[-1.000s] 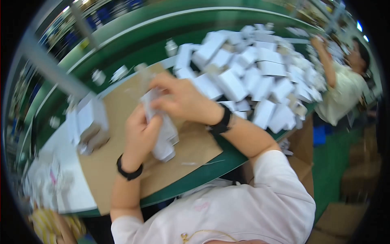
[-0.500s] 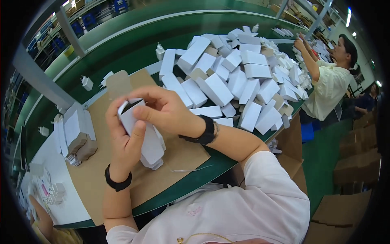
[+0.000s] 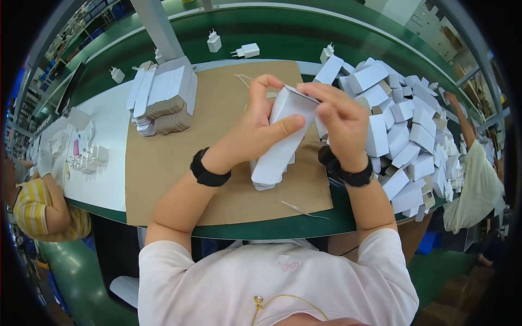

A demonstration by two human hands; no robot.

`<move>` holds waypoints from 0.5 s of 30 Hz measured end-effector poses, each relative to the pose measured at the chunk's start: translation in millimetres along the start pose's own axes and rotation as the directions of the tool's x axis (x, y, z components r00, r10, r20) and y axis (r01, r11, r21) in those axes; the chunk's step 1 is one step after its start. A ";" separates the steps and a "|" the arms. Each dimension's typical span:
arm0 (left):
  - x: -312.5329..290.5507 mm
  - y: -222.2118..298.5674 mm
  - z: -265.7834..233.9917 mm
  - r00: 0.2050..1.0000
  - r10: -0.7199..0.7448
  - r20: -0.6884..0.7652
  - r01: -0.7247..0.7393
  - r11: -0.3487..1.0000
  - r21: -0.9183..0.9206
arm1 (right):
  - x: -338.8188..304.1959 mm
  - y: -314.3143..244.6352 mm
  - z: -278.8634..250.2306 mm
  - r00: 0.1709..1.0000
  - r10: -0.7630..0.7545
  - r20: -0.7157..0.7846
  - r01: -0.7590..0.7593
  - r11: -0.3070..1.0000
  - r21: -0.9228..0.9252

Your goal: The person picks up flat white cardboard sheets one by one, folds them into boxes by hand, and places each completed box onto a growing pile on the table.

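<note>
A white folding carton [image 3: 283, 149] is held tilted above the brown cardboard sheet, its upper end toward the far side and its flaps at the lower end spread. My left hand [image 3: 258, 127] is closed around its left side, thumb lying across the front face. At the upper end, the fingers of my right hand [image 3: 343, 117] pinch the top edge or flap; the inside of the carton is hidden. Beneath and behind it, other white card pokes out, too covered to make out fully.
Left of the hands stands a stack of flat white cartons [image 3: 163, 92] on the cardboard sheet [image 3: 174, 182]. A pile of white boxes [image 3: 405, 125] fills the right. Several white plug adapters, one lying down [image 3: 247, 51], sit on the green belt. People work at both sides.
The view has swung to the right. The carton has tilted, its upper end now leaning right, and my right hand has moved from over its front to its upper right corner.
</note>
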State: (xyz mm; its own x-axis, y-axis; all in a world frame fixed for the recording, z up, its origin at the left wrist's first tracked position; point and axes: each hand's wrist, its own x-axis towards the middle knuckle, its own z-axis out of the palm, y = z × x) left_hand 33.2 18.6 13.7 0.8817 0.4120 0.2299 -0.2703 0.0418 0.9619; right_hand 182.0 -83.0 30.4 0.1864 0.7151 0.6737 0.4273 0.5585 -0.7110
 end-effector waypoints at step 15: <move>0.7 7.5 -1.5 0.998 0.068 0.015 -0.070 0.958 0.280 | 6.8 -4.5 -17.9 0.945 0.232 0.230 -0.265 0.956 0.125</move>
State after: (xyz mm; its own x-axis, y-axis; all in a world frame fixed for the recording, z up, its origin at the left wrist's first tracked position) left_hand 31.2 20.5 20.8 0.8669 0.4002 0.2971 -0.2119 -0.2434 0.9465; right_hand 197.2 -88.2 41.9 0.0716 0.9021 0.4256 0.2490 0.3970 -0.8834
